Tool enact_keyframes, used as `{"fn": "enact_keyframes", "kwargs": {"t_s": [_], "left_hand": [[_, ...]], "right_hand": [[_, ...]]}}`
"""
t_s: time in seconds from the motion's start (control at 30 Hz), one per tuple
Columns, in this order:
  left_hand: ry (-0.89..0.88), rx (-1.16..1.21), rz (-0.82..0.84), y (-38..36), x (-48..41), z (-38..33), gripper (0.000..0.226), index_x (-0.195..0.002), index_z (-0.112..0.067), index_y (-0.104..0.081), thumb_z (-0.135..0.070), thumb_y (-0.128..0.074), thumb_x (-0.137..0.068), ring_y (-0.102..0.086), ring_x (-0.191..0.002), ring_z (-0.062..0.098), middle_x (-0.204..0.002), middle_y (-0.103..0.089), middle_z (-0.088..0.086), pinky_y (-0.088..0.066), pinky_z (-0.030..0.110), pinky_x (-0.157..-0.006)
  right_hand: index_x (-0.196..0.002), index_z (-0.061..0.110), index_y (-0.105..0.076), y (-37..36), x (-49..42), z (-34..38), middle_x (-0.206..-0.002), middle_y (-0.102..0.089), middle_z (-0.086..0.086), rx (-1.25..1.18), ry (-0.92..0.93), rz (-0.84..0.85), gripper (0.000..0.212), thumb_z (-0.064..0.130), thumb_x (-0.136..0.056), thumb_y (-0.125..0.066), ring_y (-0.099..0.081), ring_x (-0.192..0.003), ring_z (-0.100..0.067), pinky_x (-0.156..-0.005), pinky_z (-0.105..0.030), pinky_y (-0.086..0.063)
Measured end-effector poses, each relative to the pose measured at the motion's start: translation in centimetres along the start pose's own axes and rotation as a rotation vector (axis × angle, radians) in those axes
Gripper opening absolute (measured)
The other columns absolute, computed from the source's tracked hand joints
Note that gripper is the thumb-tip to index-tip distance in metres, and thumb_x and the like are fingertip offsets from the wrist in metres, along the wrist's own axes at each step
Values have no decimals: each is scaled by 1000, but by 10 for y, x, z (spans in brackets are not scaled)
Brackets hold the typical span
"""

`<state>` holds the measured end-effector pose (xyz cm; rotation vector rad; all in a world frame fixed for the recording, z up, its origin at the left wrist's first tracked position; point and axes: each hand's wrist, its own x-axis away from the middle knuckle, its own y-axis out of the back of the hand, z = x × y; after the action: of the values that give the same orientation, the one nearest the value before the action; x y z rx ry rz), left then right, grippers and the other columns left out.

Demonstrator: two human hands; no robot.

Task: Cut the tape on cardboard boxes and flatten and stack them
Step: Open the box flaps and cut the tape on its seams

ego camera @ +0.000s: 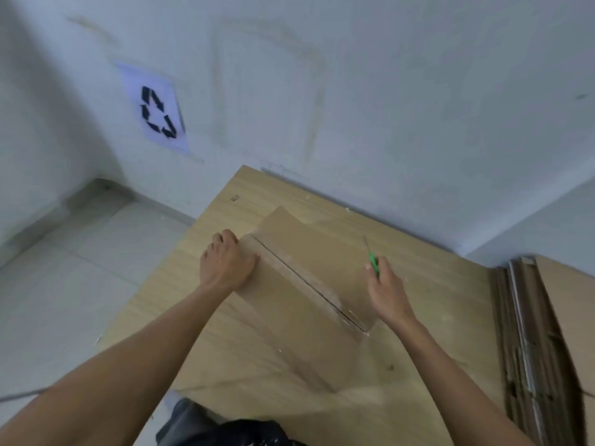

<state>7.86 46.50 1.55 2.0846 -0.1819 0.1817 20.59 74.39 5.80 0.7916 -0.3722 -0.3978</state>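
— Cardboard box (283, 320) sits on the worktop (428, 323), top seam (310, 283) looks slit. How far along?
— I judge midway: my left hand (227, 263) grips its edge, right hand (386, 291) clasps the green cutter (373, 263); flattening remains, then the stack (528, 333) at right.

The brown cardboard box (299, 284) lies closed on the table (425, 294), taped seam running away from me; the green cutter (373, 260) is in my right hand (386, 291), blade pointing away; flattened boxes (528, 333) stand on edge at far right.
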Motion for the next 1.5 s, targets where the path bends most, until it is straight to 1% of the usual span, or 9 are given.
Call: {"fn": "enact_keyframes", "kwargs": {"t_s": [0.1,0.2,0.3,0.43,0.53,0.63,0.73,0.87,1.5], "left_hand": [[5,64,-18,-2,-4,3,33,-116,-14,-45,-39,-54,-96,-50,-113,32,-120,-48,8,-44,48,-95],[-33,173,-46,-9,-11,9,10,-108,-17,-43,-22,-41,-100,-50,-106,30,-114,-48,6,-42,45,-89],[-57,133,-158,-19,-12,15,4,-103,-22,-42,-21,-38,-102,-52,-99,25,-108,-51,1,-34,38,-80],[-117,106,-250,-28,-16,20,5,-101,-21,-45,-22,-40,-103,-55,-87,22,-100,-53,-1,-36,35,-72],[-138,128,-245,-27,-23,20,8,-100,-20,-45,-26,-40,-103,-54,-85,20,-101,-55,-2,-41,35,-70],[-134,135,-271,-28,-24,20,10,-101,-20,-47,-28,-41,-103,-54,-86,18,-102,-56,-3,-44,35,-70],[-134,126,-286,-30,-24,20,13,-102,-19,-49,-29,-40,-104,-54,-87,18,-102,-56,-3,-41,33,-69],[-129,112,-295,-31,-25,20,12,-102,-19,-48,-29,-41,-103,-53,-87,17,-102,-56,-3,-34,31,-68],[-122,116,-293,-33,-24,20,14,-107,-17,-51,-27,-41,-103,-56,-89,19,-106,-56,-1,-44,36,-72]], "right_hand": [[-99,16,-49,-25,-7,32,-78,-60,-12,167,175,151,14,26,-106,-41,-59,-76,-34,-66,-40,-37],[-88,16,-52,-48,-20,61,-85,-64,-14,364,308,289,24,29,-105,-41,-61,-80,-34,-65,-39,-38],[-99,13,-61,-67,-31,88,-99,-68,-17,595,387,370,39,41,-107,-34,-64,-92,-37,-71,-40,-43],[-98,15,-63,-86,-41,115,-100,-68,-12,801,463,402,50,47,-107,-26,-65,-93,-34,-75,-41,-47],[-89,18,-57,-96,-50,125,-100,-68,-11,855,491,406,47,48,-107,-25,-66,-93,-34,-72,-39,-43],[-95,18,-64,-104,-60,129,-107,-69,-12,898,500,413,50,47,-107,-26,-66,-98,-35,-74,-39,-42],[-98,17,-67,-110,-67,130,-109,-70,-13,905,513,404,52,48,-106,-26,-66,-100,-35,-73,-39,-40],[-87,21,-60,-114,-72,132,-108,-70,-13,913,539,403,47,48,-106,-26,-66,-100,-36,-74,-40,-41],[-108,14,-66,-116,-70,141,-116,-67,-16,957,539,409,48,44,-106,-30,-64,-105,-37,-76,-38,-41]]}}
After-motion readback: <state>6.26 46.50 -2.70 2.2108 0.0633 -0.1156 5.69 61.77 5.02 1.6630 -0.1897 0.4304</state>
